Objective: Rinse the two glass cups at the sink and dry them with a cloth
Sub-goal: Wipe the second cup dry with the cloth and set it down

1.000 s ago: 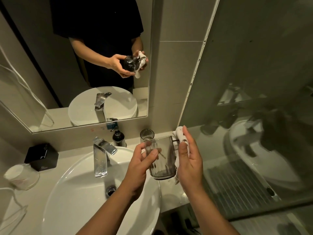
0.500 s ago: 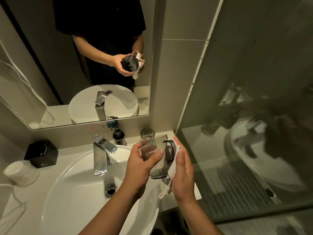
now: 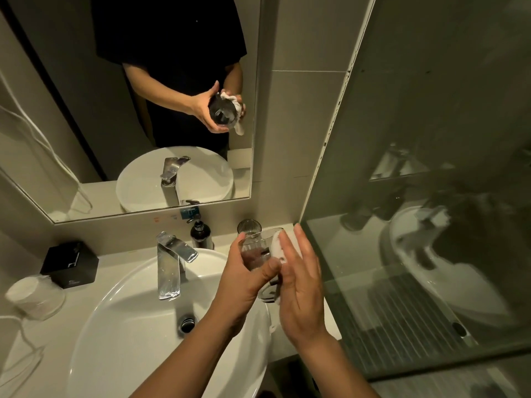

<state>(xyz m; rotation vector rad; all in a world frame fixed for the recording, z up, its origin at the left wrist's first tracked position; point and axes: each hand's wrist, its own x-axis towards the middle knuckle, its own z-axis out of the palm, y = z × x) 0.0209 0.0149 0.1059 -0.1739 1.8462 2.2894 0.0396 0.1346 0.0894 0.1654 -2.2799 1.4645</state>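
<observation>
My left hand (image 3: 244, 278) grips a clear glass cup (image 3: 256, 251) above the right rim of the white sink basin (image 3: 120, 334). My right hand (image 3: 301, 285) lies flat against the cup's right side, fingers straight, pressing a white cloth (image 3: 278, 246) onto the glass. A strip of the cloth hangs below my right palm. A second, ribbed glass cup (image 3: 248, 225) stands on the counter behind, against the wall.
A chrome faucet (image 3: 171, 262) stands at the back of the basin, with a dark pump bottle (image 3: 200, 234) beside it. A black box (image 3: 70, 264) and a wrapped cup (image 3: 34, 295) sit at left. A glass shower partition (image 3: 416, 196) rises at right. The mirror (image 3: 129, 110) hangs above.
The cup has tilted and turned in my left hand. My right hand with the cloth has slid along the cup's side, from the rim down over its wall.
</observation>
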